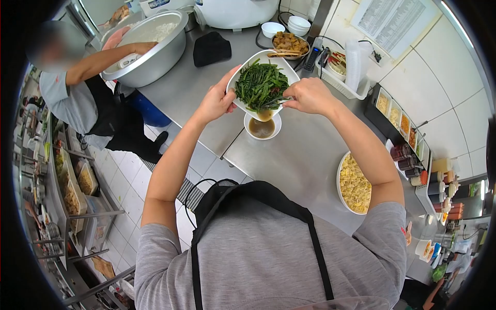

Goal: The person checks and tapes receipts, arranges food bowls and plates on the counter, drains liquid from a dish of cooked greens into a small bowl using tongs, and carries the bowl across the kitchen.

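Observation:
My left hand (219, 97) grips the left rim of a white square dish (290, 71) piled with cooked leafy greens (261, 82). The dish tilts toward me, and brown liquid (265, 114) gathers at its lower corner. Directly below that corner, a small white bowl (278, 126) on the steel counter holds brown broth (261, 128). In my right hand (309, 95), at the dish's right side, is a slim metal utensil (279, 102) resting against the greens; its exact kind is hard to make out.
A bowl of yellow food (355, 183) sits near my right arm. Behind the dish are brown chunks in a bowl (289, 44), white bowls (298, 24) and a black cloth (212, 49). At left, a person (82, 98) reaches into a large metal basin (150, 67). Ingredient containers (398, 121) line the right wall.

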`<state>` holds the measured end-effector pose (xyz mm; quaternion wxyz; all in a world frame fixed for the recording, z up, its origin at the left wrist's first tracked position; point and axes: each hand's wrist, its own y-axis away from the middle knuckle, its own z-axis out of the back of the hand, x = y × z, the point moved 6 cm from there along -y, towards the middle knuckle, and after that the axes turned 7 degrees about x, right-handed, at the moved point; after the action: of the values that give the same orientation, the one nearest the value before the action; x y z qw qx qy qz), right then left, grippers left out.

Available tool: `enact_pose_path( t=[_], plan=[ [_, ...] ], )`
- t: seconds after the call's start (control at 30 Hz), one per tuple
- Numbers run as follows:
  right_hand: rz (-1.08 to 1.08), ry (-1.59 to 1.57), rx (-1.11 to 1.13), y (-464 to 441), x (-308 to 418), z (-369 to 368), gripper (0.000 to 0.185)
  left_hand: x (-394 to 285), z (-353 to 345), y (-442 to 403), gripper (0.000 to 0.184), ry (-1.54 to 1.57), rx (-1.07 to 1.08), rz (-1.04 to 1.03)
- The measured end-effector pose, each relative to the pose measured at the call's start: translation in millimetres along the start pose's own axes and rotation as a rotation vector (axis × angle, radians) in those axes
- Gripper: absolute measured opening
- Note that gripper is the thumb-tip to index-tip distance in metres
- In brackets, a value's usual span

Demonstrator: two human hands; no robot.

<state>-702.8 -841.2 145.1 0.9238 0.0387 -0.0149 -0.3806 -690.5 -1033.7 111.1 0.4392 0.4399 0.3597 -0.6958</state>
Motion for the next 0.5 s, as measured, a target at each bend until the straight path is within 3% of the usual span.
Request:
enact_pose_path(
  t=[0.5],
  plan=[
    [0.006,0.021,-0.032,1.9,0.7,3.2,0.026,-9.0,2.0,0.6,0.058,-0.034,0.013,-0.022]
  ],
)
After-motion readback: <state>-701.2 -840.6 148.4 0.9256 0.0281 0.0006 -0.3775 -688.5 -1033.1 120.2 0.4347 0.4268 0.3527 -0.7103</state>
